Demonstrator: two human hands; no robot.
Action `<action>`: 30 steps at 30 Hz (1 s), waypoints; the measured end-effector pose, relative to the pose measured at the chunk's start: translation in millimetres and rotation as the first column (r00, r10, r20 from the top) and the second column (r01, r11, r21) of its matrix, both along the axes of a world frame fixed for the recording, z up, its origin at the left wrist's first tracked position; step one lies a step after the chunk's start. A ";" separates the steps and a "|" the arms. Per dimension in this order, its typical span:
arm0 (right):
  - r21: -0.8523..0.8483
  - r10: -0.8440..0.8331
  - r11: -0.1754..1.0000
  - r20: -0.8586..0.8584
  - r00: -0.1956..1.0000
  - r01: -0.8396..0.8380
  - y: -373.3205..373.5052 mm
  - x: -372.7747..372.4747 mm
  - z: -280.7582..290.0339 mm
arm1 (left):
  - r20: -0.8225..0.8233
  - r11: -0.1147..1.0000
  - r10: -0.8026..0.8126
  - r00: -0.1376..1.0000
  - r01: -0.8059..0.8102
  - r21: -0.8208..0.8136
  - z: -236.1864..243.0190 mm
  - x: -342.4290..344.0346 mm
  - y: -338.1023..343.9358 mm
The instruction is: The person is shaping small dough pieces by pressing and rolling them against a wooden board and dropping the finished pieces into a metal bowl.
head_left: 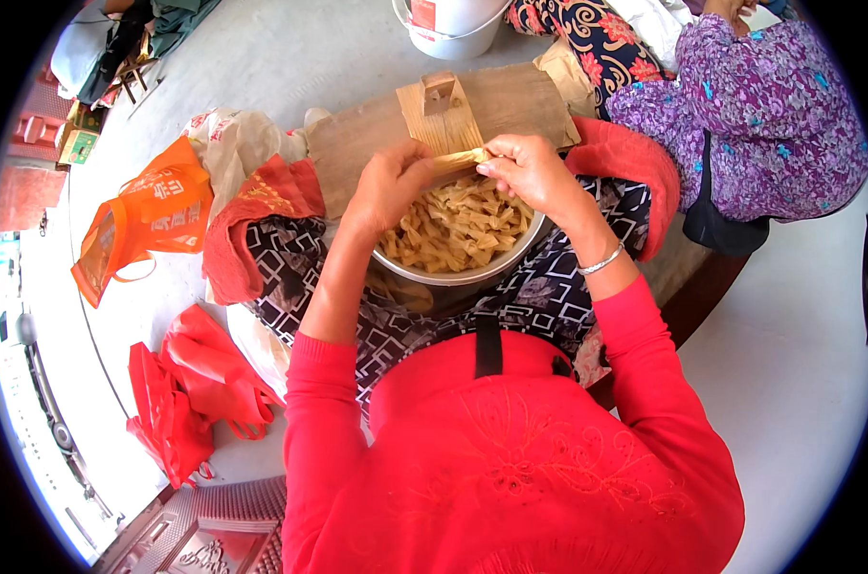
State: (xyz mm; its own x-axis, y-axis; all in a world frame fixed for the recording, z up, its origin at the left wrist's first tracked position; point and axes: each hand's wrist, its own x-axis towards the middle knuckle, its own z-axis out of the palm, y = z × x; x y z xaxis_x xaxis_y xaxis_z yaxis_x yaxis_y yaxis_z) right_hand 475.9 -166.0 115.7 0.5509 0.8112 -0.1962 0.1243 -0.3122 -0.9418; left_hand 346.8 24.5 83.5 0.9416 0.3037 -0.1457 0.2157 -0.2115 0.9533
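Note:
My left hand (394, 184) and my right hand (533, 176) are raised close together over a metal basin in my lap. Stretched between them is a tan folded strip (461, 160), one end pinched in each hand. It looks like the small knotted or twisted tan pieces (463, 225) that heap the basin (445, 279), though I cannot tell the material. Just beyond my hands lies a wide wooden board (357, 143) across my knees. A paler wooden piece with an upright block (439, 94) sits on it.
Red cloths (231, 251) drape my knees on both sides. An orange bag (156, 206) and red bags (195, 383) are on the floor at left. Ahead stands a white bucket (458, 43). A person in a purple floral top (755, 105) sits close at the right.

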 end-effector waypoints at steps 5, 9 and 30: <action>0.023 0.133 0.990 0.199 0.971 -0.140 -8.7 -16.5 3.4 | 0.052 0.967 -0.121 0.991 0.129 -0.219 30.9 -13.2 -30.2; -0.049 0.215 0.971 0.613 0.760 -0.235 -14.2 -30.9 24.7 | 0.077 0.924 -0.112 0.991 0.133 -0.359 29.6 -19.0 -51.2; 0.156 0.028 0.979 0.535 0.844 -0.132 -22.8 -55.5 8.4 | -0.028 0.678 -0.066 0.997 0.024 -0.735 14.1 -37.2 -55.4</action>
State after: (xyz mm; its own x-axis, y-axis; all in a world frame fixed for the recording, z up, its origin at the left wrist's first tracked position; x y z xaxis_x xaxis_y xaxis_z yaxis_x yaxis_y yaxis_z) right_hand 420.3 -188.8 124.1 0.4603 0.8493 0.2583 0.6353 -0.1120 -0.7641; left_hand 309.6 -30.9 97.6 0.9366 0.0370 -0.3484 0.2744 0.5407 0.7952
